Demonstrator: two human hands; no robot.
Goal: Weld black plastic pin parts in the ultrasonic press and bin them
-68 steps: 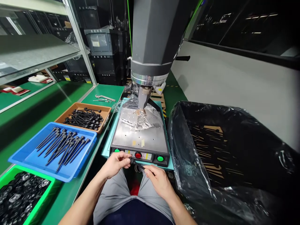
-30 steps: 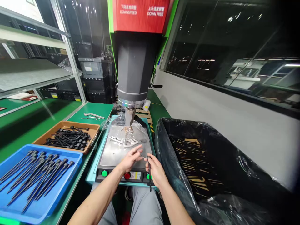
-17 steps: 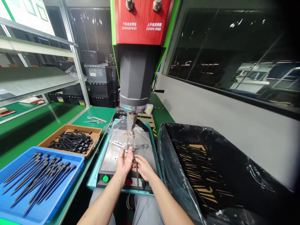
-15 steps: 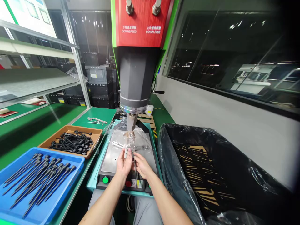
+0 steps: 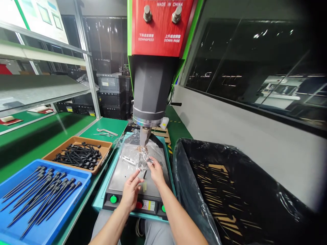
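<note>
My right hand (image 5: 156,173) is over the machine's metal base plate (image 5: 120,183), its fingertips pinched on a small dark part (image 5: 150,161). My left hand (image 5: 131,191) is nearer the front of the plate, index finger stretched out and the other fingers loosely bent, with nothing visible in it. Between the hands lies a short dark piece (image 5: 145,174), partly covered by clear plastic film (image 5: 140,160); whether it joins the part in my right hand I cannot tell. Above stands the press head's metal horn (image 5: 144,136), apart from both hands.
On the left, a blue tray (image 5: 85,174) holds several long black rods with thick heads, and a brown tray (image 5: 74,139) holds shorter black ones. A wrench (image 5: 107,131) lies behind. To the right stands a bin lined with black plastic (image 5: 184,177). Green buttons (image 5: 113,199) flank the base front.
My left hand has drawn back toward me and come away from the right. My right hand has moved slightly up and right. The long dark rod between them no longer points toward me.
</note>
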